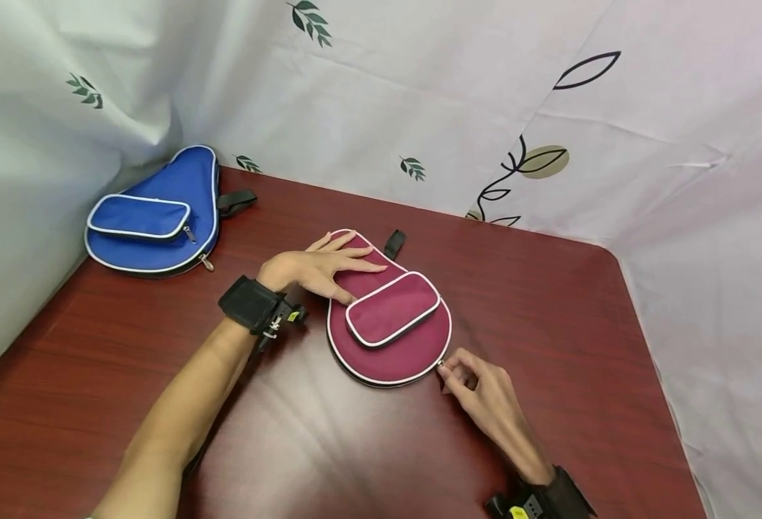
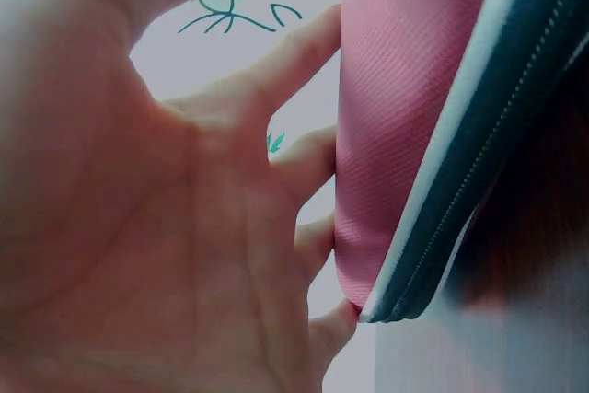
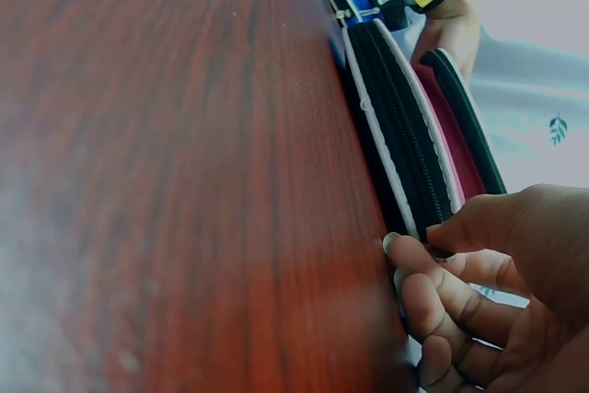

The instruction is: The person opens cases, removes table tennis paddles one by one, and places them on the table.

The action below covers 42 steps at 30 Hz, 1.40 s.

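Note:
A maroon paddle-shaped zip case (image 1: 390,360) with white piping and a small front pocket (image 1: 393,308) lies flat on the table. My left hand (image 1: 322,270) rests on its narrow end with the fingers spread. In the left wrist view those fingertips press on the maroon fabric (image 2: 405,89), above the dark zip side. At the round end, my right hand (image 1: 481,389) pinches the zipper pull (image 1: 441,364) between thumb and curled forefinger. The right wrist view shows this hand (image 3: 497,292) at the end of the black zipper (image 3: 405,126); the pull is mostly hidden there.
A blue case (image 1: 192,180) of the same shape lies at the back left, its zipper pull (image 1: 207,262) hanging at the edge. Black straps stick out from both cases. White leaf-printed cloth (image 1: 355,108) hangs behind and beside the red-brown wooden table (image 1: 536,303).

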Each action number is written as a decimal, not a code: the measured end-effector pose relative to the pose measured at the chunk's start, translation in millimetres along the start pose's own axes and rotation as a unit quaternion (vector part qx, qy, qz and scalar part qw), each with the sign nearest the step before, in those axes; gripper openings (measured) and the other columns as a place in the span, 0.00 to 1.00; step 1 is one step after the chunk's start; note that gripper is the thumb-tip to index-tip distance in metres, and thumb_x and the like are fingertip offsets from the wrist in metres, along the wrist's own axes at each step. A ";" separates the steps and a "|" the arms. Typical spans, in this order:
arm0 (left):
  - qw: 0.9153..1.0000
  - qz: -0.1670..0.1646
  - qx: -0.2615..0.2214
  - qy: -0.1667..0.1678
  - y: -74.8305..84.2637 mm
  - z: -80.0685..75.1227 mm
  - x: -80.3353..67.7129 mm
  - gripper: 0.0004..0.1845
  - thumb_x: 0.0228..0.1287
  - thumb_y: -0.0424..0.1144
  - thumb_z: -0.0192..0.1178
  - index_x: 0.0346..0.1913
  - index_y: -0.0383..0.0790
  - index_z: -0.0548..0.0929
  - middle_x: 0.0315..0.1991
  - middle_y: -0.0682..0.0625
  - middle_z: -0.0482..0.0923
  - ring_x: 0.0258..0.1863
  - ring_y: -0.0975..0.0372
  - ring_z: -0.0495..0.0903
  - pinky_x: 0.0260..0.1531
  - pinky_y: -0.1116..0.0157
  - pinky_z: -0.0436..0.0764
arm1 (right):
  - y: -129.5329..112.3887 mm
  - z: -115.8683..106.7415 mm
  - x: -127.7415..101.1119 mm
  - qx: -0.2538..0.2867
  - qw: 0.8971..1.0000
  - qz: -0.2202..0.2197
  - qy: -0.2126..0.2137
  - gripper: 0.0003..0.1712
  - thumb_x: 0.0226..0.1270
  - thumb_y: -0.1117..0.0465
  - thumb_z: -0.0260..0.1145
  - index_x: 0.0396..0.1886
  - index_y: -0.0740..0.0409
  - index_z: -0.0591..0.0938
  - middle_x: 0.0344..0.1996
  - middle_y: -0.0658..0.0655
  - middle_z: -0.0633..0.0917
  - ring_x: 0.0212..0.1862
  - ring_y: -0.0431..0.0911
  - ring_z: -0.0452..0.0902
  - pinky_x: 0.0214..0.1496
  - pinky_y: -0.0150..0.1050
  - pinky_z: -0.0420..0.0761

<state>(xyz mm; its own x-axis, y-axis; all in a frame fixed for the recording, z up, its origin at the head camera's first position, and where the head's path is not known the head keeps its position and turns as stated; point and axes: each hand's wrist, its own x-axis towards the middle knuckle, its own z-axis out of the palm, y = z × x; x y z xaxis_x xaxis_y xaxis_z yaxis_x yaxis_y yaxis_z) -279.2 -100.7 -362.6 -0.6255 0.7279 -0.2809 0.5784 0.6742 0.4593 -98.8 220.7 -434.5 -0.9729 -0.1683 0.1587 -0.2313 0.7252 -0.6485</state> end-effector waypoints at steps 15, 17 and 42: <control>0.979 -0.139 0.138 0.062 28.0 24.4 -17.3 0.36 0.72 0.67 0.47 0.80 0.71 0.52 0.82 0.54 0.49 0.81 0.48 0.40 0.74 0.40 0.40 | 1.1 0.4 1.8 0.002 0.999 -0.037 0.012 0.08 0.72 0.55 0.68 0.31 0.42 0.81 0.18 0.35 0.80 0.15 0.32 0.70 0.19 0.28 0.68; 0.973 -0.156 0.152 0.073 29.8 29.5 -19.7 0.37 0.72 0.68 0.47 0.80 0.71 0.51 0.81 0.53 0.50 0.80 0.47 0.42 0.74 0.40 0.40 | 0.7 1.4 2.4 0.004 0.999 -0.039 0.013 0.08 0.72 0.55 0.68 0.31 0.42 0.81 0.18 0.35 0.80 0.15 0.33 0.70 0.19 0.27 0.68; 0.972 -0.112 0.180 0.105 24.7 39.0 -37.5 0.33 0.75 0.67 0.43 0.79 0.71 0.55 0.80 0.51 0.56 0.78 0.47 0.52 0.71 0.40 0.54 | 4.1 1.3 0.1 0.021 1.000 -0.014 -0.001 0.07 0.73 0.53 0.67 0.32 0.40 0.81 0.19 0.35 0.80 0.16 0.34 0.72 0.19 0.30 0.69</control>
<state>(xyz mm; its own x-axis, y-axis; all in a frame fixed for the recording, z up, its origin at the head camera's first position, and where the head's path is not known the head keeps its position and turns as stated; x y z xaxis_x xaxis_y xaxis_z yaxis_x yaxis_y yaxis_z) -221.0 -106.5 -373.6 -0.8282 0.5417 -0.1438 0.5373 0.8404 0.0712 -99.8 222.7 -438.1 -0.9662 -0.1884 0.1758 -0.2576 0.6921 -0.6742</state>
